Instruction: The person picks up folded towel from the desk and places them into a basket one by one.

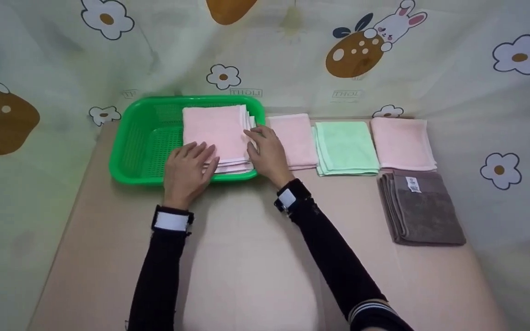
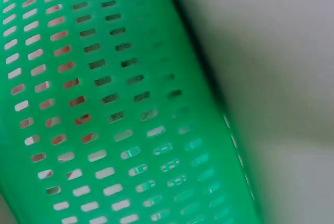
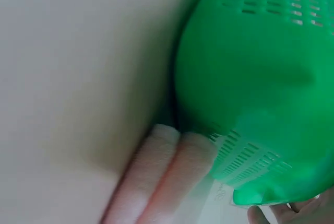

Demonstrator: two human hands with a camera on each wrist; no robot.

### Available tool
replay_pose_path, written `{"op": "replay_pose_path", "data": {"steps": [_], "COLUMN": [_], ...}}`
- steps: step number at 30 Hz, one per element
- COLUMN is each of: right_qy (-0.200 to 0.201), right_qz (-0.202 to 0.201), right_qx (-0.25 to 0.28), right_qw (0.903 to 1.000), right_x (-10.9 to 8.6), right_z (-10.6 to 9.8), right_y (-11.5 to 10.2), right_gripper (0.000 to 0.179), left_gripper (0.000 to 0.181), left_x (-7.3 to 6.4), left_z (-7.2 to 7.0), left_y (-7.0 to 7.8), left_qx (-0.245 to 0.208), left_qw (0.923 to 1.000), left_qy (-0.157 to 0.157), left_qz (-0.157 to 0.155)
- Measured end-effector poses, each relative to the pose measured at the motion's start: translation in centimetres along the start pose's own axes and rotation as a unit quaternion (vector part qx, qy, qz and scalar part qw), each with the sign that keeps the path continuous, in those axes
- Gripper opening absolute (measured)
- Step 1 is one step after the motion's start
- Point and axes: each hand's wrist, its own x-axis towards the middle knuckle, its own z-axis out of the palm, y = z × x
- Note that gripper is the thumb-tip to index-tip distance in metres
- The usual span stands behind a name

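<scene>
A stack of folded pink towels (image 1: 216,128) lies in the right half of a green slotted basket (image 1: 122,165). My left hand (image 1: 187,172) reaches over the basket's front rim, its loosely spread fingers resting on the stack's front left corner. At the right side of the stack, my right hand (image 1: 269,151) has its index finger and thumb apart, with the fingertips touching the towels' edge. The left wrist view is filled by the basket's slotted wall (image 2: 109,125). In the right wrist view, some fingers (image 3: 308,211) show low beside the basket (image 3: 250,72).
Right of the basket lie a folded pink towel (image 1: 292,142), a stack of green towels (image 1: 345,147) and another pink towel (image 1: 403,145). A grey-brown towel (image 1: 426,211) with a white label is nearer the table's right edge. A printed curtain (image 1: 288,59) hangs behind.
</scene>
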Motion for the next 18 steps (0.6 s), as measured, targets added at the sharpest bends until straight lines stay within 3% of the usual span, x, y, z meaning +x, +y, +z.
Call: {"op": "replay_pose_path", "data": {"steps": [7,12,15,18], "right_qy": [-0.005,0.02,0.027,-0.03], "right_qz": [-0.039,-0.012,0.03,0.058], "right_qx": [0.017,0.052,0.005,-0.085], "right_qw": [0.9991,0.9984,0.9992,0.9942], "right_x": [-1.0,-0.7,-0.2,0.1], "right_z": [-0.5,-1.6,-2.3,-2.6], "right_y": [1.0,3.3,5.7,7.8], "right_gripper": [0.043,0.045,0.046,0.053], "left_gripper": [0.058,0.058,0.059,0.06], "left_x": [-0.3,-0.3,-0.2,-0.3], "left_z": [-0.3,-0.2,-0.1,-0.1], "left_y": [0.9,1.0,0.9,0.8], "left_qx": [0.019,0.01,0.009,0.009], "left_qw": [0.996,0.995,0.9952,0.9952], "left_qy": [-0.084,-0.094,-0.093,-0.094], "left_qz": [-0.021,-0.031,-0.029,-0.025]}}
